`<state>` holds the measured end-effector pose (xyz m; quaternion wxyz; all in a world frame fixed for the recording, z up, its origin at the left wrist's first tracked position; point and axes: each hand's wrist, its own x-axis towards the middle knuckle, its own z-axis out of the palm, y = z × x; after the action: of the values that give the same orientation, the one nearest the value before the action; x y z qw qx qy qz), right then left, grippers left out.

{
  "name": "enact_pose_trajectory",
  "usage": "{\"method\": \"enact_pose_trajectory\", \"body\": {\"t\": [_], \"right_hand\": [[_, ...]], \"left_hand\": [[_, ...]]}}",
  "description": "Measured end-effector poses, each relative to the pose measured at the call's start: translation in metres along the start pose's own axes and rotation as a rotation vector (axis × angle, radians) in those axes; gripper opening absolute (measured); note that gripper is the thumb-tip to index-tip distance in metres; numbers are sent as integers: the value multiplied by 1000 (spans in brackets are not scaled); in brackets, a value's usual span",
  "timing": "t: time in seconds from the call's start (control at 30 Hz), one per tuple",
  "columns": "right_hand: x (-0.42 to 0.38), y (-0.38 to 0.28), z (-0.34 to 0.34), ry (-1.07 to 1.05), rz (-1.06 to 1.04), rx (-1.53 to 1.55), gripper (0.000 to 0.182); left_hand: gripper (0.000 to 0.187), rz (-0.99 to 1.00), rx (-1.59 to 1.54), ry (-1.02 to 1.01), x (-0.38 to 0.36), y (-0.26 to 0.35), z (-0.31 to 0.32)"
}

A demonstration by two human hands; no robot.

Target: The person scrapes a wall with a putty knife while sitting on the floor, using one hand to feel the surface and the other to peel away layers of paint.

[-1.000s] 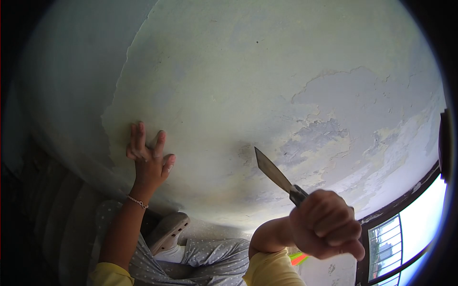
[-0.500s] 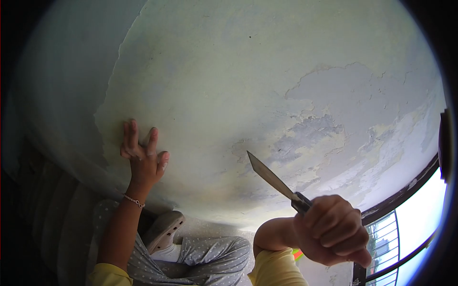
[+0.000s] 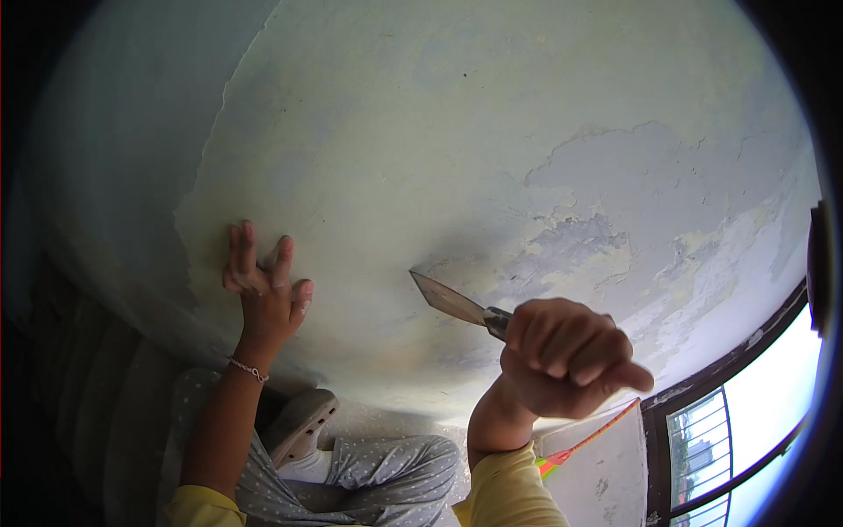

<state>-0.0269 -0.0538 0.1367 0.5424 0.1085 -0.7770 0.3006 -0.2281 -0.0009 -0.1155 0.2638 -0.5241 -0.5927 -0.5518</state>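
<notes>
A wall (image 3: 378, 176) with peeling paint fills most of the head view. Against its left part rests my left hand (image 3: 266, 285), fingers spread, with pale dust on them and nothing held. My right hand (image 3: 571, 356) is wrapped round the dark handle of a scraper (image 3: 452, 303). The flat, pointed blade aims up and left, its tip at the wall surface near a rough, flaked patch (image 3: 571, 250); whether the tip touches is hard to tell. The thumb of my right hand sticks out to the right.
A barred window (image 3: 702, 448) in a dark frame stands at the lower right. Near my right sleeve is an orange and green object (image 3: 555, 458) with a long thin handle. My crossed legs (image 3: 386, 474) and a clog (image 3: 303, 426) are at the bottom.
My right hand and the scraper have moved left and slightly up along the wall. More of the orange and green object shows now. My left hand has stayed in place.
</notes>
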Motion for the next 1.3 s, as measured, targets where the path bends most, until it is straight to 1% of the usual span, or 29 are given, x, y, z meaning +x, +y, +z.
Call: {"method": "enact_pose_trajectory", "body": {"t": [0.03,0.1,0.17,0.2,0.23,0.3,0.37,0.4,0.43,0.5,0.53,0.57,0.63,0.67,0.7,0.77,0.8,0.9,0.93,0.97,1.03,1.07,1.1,1.2,1.23,1.3], "right_hand": [[-1,-10,9,-20,-58,-60,53],[-2,-42,12,-15,-149,16,54],[0,-37,1,-16,-149,-80,54],[3,-13,0,-22,-103,-92,54],[0,4,-1,-14,20,-33,54],[-5,2,5,-39,39,-58,54],[-2,-33,9,-89,-87,-43,54],[1,-41,11,-12,-157,62,59],[0,-33,9,-4,-146,66,59],[2,-9,1,-54,47,-84,54],[0,-3,-2,-43,122,-38,54],[1,-7,-1,-49,119,-45,54],[0,-27,4,-78,-24,-99,54],[0,-39,4,-78,-45,-50,54],[1,-33,5,-75,-33,-47,54],[5,-19,4,-125,-39,-138,55],[6,-22,4,-117,-8,-179,55],[10,-30,7,-136,-28,-167,54],[7,-45,7,-106,-41,-164,52],[5,-44,3,-111,-38,-161,52],[6,-29,3,-82,-129,-125,57],[3,-9,3,-78,24,-75,52],[0,1,2,-75,89,-70,52],[-4,-19,16,-62,-40,-129,55],[-3,-30,18,-2,-87,-59,55],[0,-30,15,-17,-180,-138,56]], "left_hand": [[58,0,-11,8,0,1,0],[58,-13,-13,8,-1,0,1],[58,8,-9,18,-1,0,1],[58,9,-12,10,-3,0,0],[58,10,-8,15,-3,0,0],[58,8,-5,35,1,0,4],[58,-7,-16,41,0,1,4],[58,-14,-10,29,-2,1,2],[58,-14,-10,26,-1,1,2],[58,-5,-22,19,-2,2,1],[58,-2,-22,41,-1,1,3],[57,-3,-21,68,0,2,5],[57,2,-16,54,4,4,3],[58,10,-5,32,3,4,1],[58,4,-5,21,1,4,3],[57,-11,-14,93,2,4,7],[57,-10,-20,87,1,4,7],[57,-9,-5,117,3,6,9],[57,-15,-8,122,4,6,9],[57,-25,-8,125,3,7,9],[57,-27,-2,126,3,6,8],[57,-19,-1,131,4,7,8],[57,-13,-10,132,4,9,8],[57,-31,5,134,6,8,9],[57,-25,2,141,6,8,10],[57,-21,0,139,4,6,10]]}}
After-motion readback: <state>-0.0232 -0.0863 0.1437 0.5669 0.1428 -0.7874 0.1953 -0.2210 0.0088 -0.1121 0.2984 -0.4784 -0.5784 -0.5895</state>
